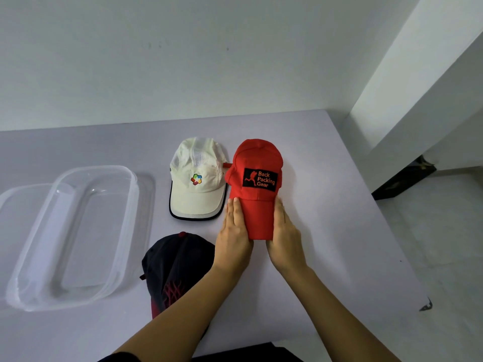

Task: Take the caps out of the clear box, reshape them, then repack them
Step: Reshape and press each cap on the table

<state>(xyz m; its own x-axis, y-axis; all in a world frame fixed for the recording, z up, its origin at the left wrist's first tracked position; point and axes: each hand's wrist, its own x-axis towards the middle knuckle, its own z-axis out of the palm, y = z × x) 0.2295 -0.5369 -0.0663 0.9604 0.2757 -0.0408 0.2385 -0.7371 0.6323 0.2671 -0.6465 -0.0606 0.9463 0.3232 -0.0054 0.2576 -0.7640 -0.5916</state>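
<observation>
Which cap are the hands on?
The red fabric cap with black patch: left hand and right hand flank its brim; white cap and navy cap lie unheld.

Matt cloth red cap (257, 178), glossy clear plastic box (75, 231)

The brim edges of the red cap (257, 178) are covered by the left grip (233, 231) and right grip (285, 236). The dark cap (172, 265) at 6 o'clock is partly hidden by the left forearm (183, 317). The clear lid (23, 202) at 9 o'clock is cut off.
</observation>
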